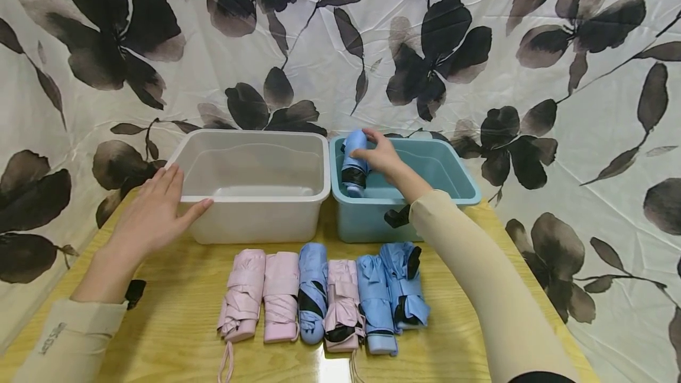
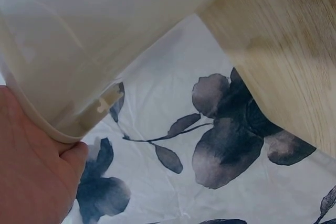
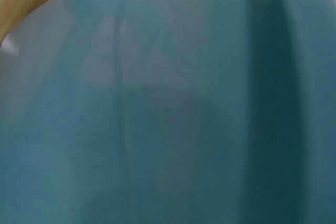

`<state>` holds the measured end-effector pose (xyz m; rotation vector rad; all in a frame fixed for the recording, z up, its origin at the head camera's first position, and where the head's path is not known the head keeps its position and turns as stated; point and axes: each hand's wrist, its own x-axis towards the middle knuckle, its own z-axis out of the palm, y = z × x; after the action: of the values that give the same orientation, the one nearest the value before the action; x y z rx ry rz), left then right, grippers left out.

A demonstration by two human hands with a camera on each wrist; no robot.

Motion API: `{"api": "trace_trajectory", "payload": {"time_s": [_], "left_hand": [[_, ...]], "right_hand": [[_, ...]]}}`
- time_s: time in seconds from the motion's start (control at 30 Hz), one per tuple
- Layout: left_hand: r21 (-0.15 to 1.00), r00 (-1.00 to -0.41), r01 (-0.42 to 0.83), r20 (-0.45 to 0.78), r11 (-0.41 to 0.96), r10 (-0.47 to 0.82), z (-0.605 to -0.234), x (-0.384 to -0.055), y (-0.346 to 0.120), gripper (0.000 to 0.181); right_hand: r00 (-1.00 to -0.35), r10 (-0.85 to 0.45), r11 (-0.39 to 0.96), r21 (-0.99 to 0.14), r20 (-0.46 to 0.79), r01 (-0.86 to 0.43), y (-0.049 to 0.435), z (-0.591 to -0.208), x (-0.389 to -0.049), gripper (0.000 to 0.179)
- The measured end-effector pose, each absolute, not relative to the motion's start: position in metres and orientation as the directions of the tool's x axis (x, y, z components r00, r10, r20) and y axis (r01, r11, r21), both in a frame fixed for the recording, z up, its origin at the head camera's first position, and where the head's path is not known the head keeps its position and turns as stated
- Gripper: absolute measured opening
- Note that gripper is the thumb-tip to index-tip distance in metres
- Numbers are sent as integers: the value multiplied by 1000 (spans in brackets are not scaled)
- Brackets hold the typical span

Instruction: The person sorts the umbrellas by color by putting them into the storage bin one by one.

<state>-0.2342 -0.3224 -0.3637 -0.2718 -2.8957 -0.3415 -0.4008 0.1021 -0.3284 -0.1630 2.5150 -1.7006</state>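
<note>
My right hand (image 1: 384,157) grips a folded blue umbrella (image 1: 353,158) at the left end of the teal bin (image 1: 367,221). The umbrella stands tilted within the bin's rim, a black patch on its wrap. In the right wrist view the teal wall (image 3: 168,108) fills nearly everything, and neither hand nor umbrella shows. My left hand (image 1: 151,211) rests on the left rim of the white bin (image 1: 255,220), fingers fairly straight and thumb spread along the front edge. The left wrist view shows that hand (image 2: 37,166) against the bin's rim (image 2: 39,121).
Before the bins lies a row of folded umbrellas: three pink, such as the leftmost pink umbrella (image 1: 246,294), and three blue, such as the rightmost blue umbrella (image 1: 404,282). They lie on a wooden table (image 1: 175,324). A flowered cloth (image 1: 340,34) hangs behind the bins.
</note>
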Motion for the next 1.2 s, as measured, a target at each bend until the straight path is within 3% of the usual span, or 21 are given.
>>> {"api": "trace_trajectory", "payload": {"time_s": [0.43, 0.7, 0.97, 1.2], "left_hand": [[208, -962, 203, 223, 957, 156, -362, -235, -323, 97], [210, -963, 202, 219, 957, 155, -363, -236, -324, 97], [234, -965, 201, 212, 951, 152, -361, -236, -321, 100], [234, -966, 201, 207, 951, 154, -361, -234, -320, 99]], "right_hand": [[-927, -267, 425, -896, -262, 131, 89, -348, -416, 76], [-882, -336, 594, -801, -330, 74, 86, -360, -419, 80], [-763, -485, 669, -743, -427, -9, 86, -362, -418, 78], [-759, -488, 711, -700, -431, -60, 87, -361, -416, 73]]}}
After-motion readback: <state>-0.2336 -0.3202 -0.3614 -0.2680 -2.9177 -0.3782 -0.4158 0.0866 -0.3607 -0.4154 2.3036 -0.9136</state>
